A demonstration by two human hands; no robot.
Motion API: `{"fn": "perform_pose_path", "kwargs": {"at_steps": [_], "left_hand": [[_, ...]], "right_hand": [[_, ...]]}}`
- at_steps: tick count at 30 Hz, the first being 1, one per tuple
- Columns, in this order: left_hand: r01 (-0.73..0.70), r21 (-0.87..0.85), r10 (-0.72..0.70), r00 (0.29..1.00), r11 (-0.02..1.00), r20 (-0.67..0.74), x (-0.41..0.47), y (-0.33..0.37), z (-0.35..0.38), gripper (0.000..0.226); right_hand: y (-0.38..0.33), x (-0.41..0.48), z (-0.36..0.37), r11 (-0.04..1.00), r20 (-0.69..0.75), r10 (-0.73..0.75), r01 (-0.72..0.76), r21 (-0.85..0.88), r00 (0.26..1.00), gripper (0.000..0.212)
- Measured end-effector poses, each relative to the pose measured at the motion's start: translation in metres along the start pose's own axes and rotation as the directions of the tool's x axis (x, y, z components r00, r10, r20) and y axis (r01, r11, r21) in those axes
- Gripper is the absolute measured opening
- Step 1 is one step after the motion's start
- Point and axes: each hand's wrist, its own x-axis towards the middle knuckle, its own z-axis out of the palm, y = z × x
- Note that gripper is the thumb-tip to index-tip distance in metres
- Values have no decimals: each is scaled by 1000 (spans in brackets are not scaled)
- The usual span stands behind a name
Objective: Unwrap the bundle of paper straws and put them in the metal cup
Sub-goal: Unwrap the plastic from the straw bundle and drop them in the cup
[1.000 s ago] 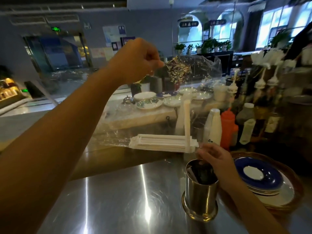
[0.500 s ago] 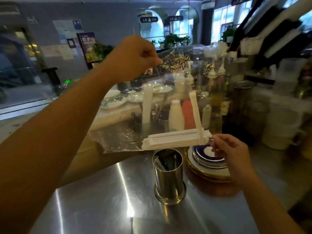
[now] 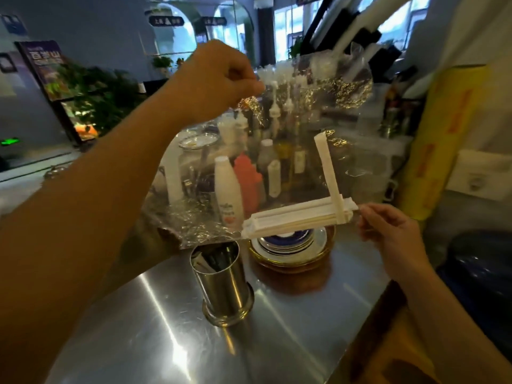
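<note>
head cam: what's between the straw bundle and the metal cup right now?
In the head view, nothing solid: the straw bundle hangs in air above the metal cup; only the clear wrap's crumpled lower edge droops near its rim.

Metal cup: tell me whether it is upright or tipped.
Upright. The metal cup stands on its base on the steel counter, mouth facing up, below the straw bundle.

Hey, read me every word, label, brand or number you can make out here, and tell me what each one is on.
Purple poster: large characters, too blurred to read.
Hanging dark signs: white marks, unreadable.
Yellow roll: red print, blurred.
White bottle: label too small to read.
Nothing can be quoted reliably.
</note>
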Motion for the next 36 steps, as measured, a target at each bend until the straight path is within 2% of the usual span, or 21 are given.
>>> {"fn": "perform_pose_path", "kwargs": {"at_steps": [3,9,21,27,36], "left_hand": [[-8,-29,8,1000,1000,-5,3,5,3,26],[32,-46,-32,999,998,-4,0,-2,4,23],[207,-127,-210,978,970,-7,-38,-50,2,16],[271,-227,-283,959,935,-22,-62,-68,-4,10],[314,-257,-335,942,914,-39,-75,-68,-4,17]], "right_hand": [[-7,0,-9,998,-31,-6,4,-59,999,9],[-25,3,-14,998,-30,-26,25,-51,999,9],[-28,18,6,996,57,18,-13,-91,998,8],[-33,26,24,996,92,-36,43,-76,995,20],[-29,28,34,996,109,-3,13,-88,994,13]]}}
